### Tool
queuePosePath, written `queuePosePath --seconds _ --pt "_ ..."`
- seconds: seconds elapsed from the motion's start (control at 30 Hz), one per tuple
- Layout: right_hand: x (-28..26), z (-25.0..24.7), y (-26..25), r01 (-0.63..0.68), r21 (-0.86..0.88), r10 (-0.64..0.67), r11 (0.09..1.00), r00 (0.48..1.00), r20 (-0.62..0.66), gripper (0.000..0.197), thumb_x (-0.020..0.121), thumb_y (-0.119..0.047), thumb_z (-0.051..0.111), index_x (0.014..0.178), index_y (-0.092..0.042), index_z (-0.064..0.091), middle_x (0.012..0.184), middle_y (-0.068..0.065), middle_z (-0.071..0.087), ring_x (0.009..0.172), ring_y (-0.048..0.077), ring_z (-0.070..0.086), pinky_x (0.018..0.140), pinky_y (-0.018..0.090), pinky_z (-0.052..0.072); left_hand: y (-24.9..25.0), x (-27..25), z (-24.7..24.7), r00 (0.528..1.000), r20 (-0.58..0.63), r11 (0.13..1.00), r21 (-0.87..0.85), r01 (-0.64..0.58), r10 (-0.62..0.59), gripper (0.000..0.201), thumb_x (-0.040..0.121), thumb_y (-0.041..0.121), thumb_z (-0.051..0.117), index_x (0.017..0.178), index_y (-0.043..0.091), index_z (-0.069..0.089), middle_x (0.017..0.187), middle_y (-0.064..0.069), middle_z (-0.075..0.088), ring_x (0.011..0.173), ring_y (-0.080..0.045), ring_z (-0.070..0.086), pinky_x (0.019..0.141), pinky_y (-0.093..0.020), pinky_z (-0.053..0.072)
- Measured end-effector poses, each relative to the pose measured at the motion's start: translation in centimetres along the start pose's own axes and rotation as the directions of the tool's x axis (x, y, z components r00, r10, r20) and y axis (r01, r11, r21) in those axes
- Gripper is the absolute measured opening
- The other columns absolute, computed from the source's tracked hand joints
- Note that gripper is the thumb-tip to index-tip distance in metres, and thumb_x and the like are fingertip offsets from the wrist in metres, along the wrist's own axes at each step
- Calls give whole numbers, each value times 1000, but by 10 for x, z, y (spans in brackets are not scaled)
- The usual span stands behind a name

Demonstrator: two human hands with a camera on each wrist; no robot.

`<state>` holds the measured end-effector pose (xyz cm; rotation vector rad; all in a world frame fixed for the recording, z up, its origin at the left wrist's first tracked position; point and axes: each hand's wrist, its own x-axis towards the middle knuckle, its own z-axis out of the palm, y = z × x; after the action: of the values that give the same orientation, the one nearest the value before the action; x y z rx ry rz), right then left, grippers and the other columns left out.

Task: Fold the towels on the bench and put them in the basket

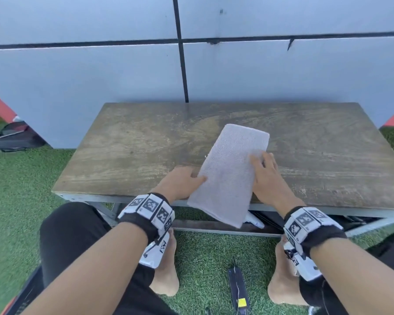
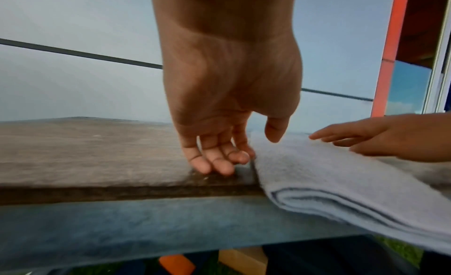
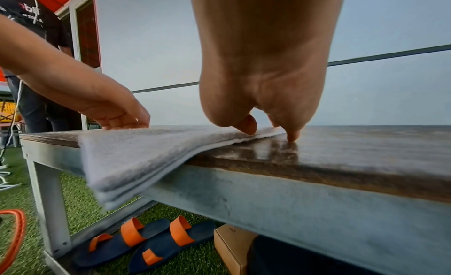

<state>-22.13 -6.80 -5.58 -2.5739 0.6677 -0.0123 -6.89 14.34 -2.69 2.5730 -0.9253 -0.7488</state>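
On the bench (image 1: 127, 142), the folded towel (image 1: 230, 171) overhangs the near edge, bare wood on both sides. My left hand (image 1: 180, 180) and right hand (image 1: 265, 176) flank it, fingers loosely extended, thumbs on top, gripping nothing.

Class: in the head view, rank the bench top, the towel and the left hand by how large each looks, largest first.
1. Bench top
2. Towel
3. Left hand, partly hidden by the towel edge, so its full size is unsure.
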Motion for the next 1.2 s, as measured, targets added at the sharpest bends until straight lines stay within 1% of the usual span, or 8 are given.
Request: queuePosePath --seconds 0.07,0.2,0.4,0.73,0.87,0.97,1.03,1.2 --pt "-11 1 2 -11 10 11 1000 1000 9 73 93 -4 53 151 -30 19 161 9 4 151 32 0 117 58 25 -7 -9 0 995 8 995 12 -98 98 25 94 33 55 116 21 51 107 0 60 92 -23 62 82 -38 54" --pt "-37 -3 -1 19 45 -24 999 992 121 81 89 -5 54 156 -32 16 163 6 -8 151 25 -8 122 49 14 -14 -24 8 954 136 929 226 -292 266 88 74 -4 62 134 46 23 121 2 31 97 -22 49 78 -36 45" --pt "-58 7 -1 139 -211 -93 968 973 213 107 80 -28 72 153 -44 -3 153 1 -40 150 35 -15 122 52 15 -14 -24 22 935 -15 925 152 -348 354 75 79 8 70 131 48 34 127 0 36 100 -20 54 87 -41 52" --pt "-73 11 -7 296 -39 -299 954 947 -117 41 91 -19 64 131 -27 58 154 6 30 143 28 26 114 48 34 5 -34 9 925 -233 913 -213 -349 300 28 93 38 65 107 14 68 118 4 45 99 -12 53 84 -17 45" --pt "-77 -2 -18 251 345 -192 904 962 -196 19 99 -29 54 112 -20 67 101 0 70 87 10 59 79 34 48 17 -41 1 906 -319 883 -285 -372 279 55 96 54 53 72 5 49 77 2 48 53 -13 40 52 -22 33" --pt "-74 -9 -23 138 485 -58 864 983 -176 35 101 -38 49 83 -9 58 70 -2 58 60 18 46 59 34 37 21 -46 2 916 -295 816 -433 -383 273 61 91 58 57 64 7 37 56 -10 33 47 -15 28 45 -22 22" --pt "-69 -9 -24 83 489 -8 868 988 -154 41 101 -39 48 71 -12 43 63 -1 42 56 14 34 56 29 28 19 -42 8 935 -226 839 -419 -346 272 51 86 57 66 74 9 56 67 -19 58 54 -16 47 51 -26 38" --pt "-43 -7 -22 12 457 35 889 995 -93 52 100 -47 45 86 2 54 72 15 56 60 21 48 58 36 37 17 -27 16 959 -229 864 -434 -256 168 28 97 40 60 76 21 55 68 2 60 55 -8 51 50 -19 38"
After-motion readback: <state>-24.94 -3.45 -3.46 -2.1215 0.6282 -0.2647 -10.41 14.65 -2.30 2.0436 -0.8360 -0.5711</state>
